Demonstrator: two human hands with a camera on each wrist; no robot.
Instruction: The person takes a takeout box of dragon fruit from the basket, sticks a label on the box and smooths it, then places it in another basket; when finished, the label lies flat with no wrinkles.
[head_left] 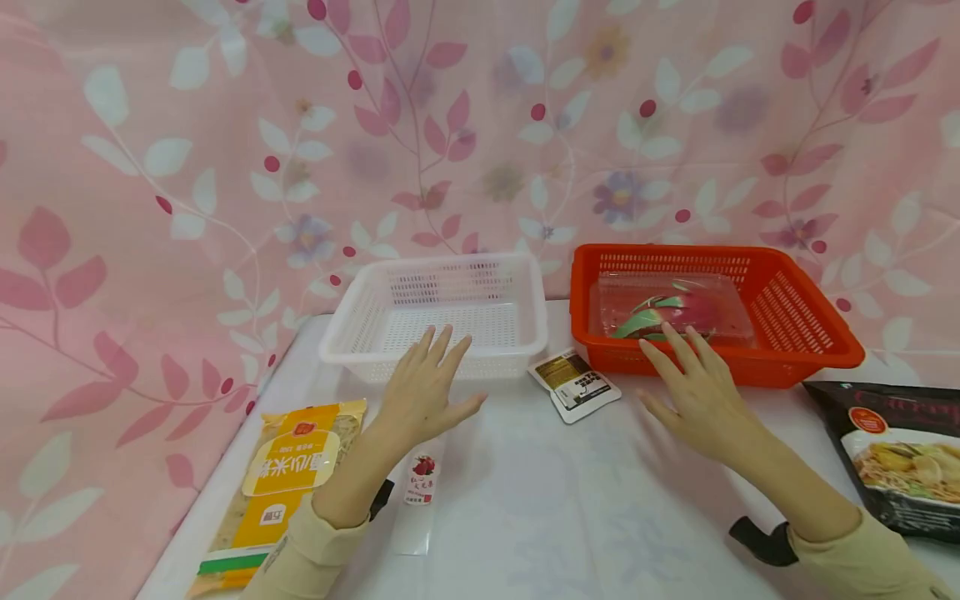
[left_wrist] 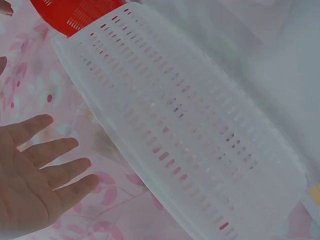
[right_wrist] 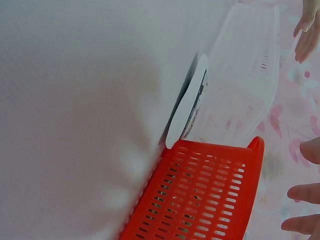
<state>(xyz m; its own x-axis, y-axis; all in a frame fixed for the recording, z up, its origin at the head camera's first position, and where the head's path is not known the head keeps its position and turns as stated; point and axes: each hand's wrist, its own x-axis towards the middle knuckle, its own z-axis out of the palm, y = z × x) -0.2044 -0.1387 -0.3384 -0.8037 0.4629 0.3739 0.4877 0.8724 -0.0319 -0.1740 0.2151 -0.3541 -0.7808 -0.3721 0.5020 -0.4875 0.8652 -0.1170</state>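
Observation:
My left hand hovers with spread fingers before the front rim of the white plastic basket, which has nothing in it. In the left wrist view the palm and fingers show beside the basket's long side. Over the front edge of the red basket is my right hand, fingers apart and holding nothing. Inside that basket lies a dragon fruit with clear plastic packaging around it. Between the two baskets a small white-edged packet rests on the table, touching the red one in the right wrist view.
At the left lies a yellow bag of rice noodles. Beside my left forearm is a clear strip with a dragon fruit label. A black noodle packet sits at the right edge. Flowered pink cloth hangs behind the white table.

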